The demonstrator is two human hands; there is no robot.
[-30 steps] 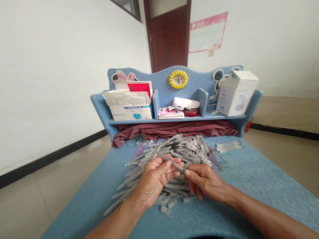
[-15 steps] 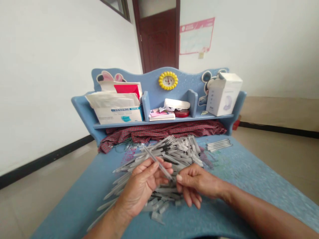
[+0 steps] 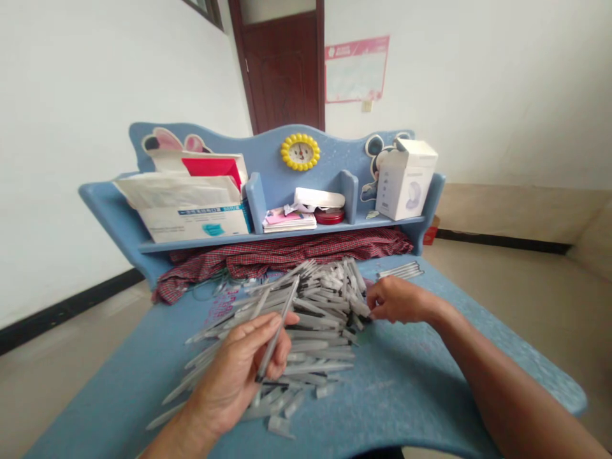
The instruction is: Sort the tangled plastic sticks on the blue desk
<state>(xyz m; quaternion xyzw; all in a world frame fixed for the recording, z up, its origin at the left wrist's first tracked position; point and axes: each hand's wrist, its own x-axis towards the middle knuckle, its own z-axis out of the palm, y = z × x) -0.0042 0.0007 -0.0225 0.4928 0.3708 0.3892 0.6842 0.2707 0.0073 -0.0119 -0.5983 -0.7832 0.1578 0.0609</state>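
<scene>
My left hand (image 3: 234,366) is closed around a slim, see-through pen (image 3: 278,331), held at a slant above the table with its thin tip up and its dark end down. A heap of similar pens (image 3: 315,349) and loose clear caps (image 3: 281,426) spreads behind and beside this hand. At the heap's right edge, my right hand (image 3: 399,298) has its fingers curled together against the caps (image 3: 358,306) there. Whatever its fingertips grip, if anything, is hidden from me.
Several pens (image 3: 400,271) lie in a neat row beyond my right hand. A checked cloth (image 3: 306,250) is bunched under the blue shelf (image 3: 217,241). The shelf bears a mask box (image 3: 201,220), a red tin (image 3: 329,217), a white carton (image 3: 406,182) and a yellow clock (image 3: 300,152).
My right hand has left the pen's lower end and moved right to the heap's edge. My left hand has come lower and turned the pen more upright. The view has shifted right.
</scene>
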